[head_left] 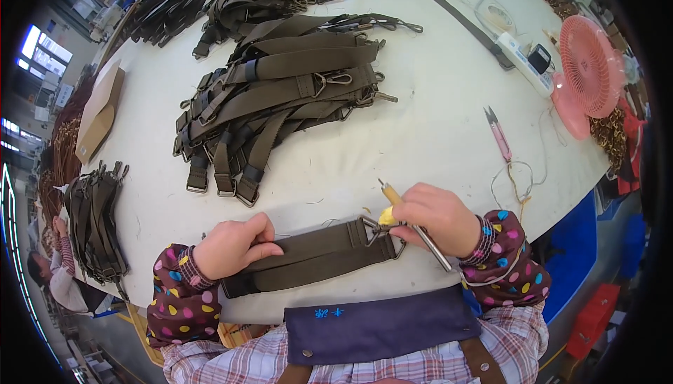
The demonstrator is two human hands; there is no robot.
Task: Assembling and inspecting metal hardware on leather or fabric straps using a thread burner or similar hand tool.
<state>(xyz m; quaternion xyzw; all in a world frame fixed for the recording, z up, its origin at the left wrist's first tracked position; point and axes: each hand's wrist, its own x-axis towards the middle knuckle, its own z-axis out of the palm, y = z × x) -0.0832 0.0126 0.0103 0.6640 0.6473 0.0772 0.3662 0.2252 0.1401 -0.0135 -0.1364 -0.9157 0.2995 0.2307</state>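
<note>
A dark olive webbing strap (308,251) lies doubled on the table before me, with metal buckle hardware (382,226) at its right end. My left hand (235,244) pinches the strap's upper edge near its left end between thumb and forefinger. Over the hardware, my right hand (438,219) grips a slim pen-like tool (436,249) with a thin dark point, a tan front part and a silvery shaft. Its fingertips also touch the metal hardware. Something yellow (387,216) sits at those fingertips; whether it is a finger wrap I cannot tell.
Piled olive straps (280,96) with clips lie mid-table, with black straps (175,9) behind. Another strap bundle (98,223) hangs over the left edge near a cardboard piece (100,114). To the right are pink thread snips (498,135), a power strip (526,65) and a pink fan (589,68).
</note>
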